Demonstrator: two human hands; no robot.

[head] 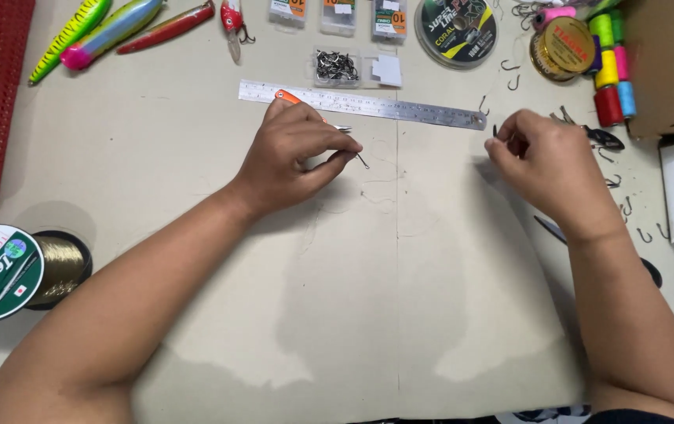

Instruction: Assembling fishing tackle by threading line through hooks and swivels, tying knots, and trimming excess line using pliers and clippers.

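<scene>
Nearest, at 8 o'clock on the table [195,141], a large spool of olive fishing line [15,271] is seen lying on its side, well apart from both hands.

At mid-table the left hand [290,157] is found pinched shut: a small fish hook [360,161] is clamped between thumb and forefinger, its point jutting toward 4 o'clock. An orange-handled tool [288,96] is tucked behind the same hand. A fine clear line [380,180] lies in loose curls just beside the hook, between the hands; its full run cannot be traced.

At 3 o'clock the right hand [545,161] is closed, fingertips together on something small and dark, probably a second hook or the line's end; which cannot be told. Loose hooks [627,208] are scattered near its wrist.

Farther, at 12 o'clock, a steel ruler [400,106] is laid across, with a clear box of hooks [337,67] beyond it. Fishing lures [109,31] lie at 11 o'clock, coloured thread spools [611,71] at 2 o'clock.

Risks judged: the slack line could snag on the scattered hooks; the bare point could prick a finger if the pinch slips; the small hook could be dropped and lost among the others.
</scene>
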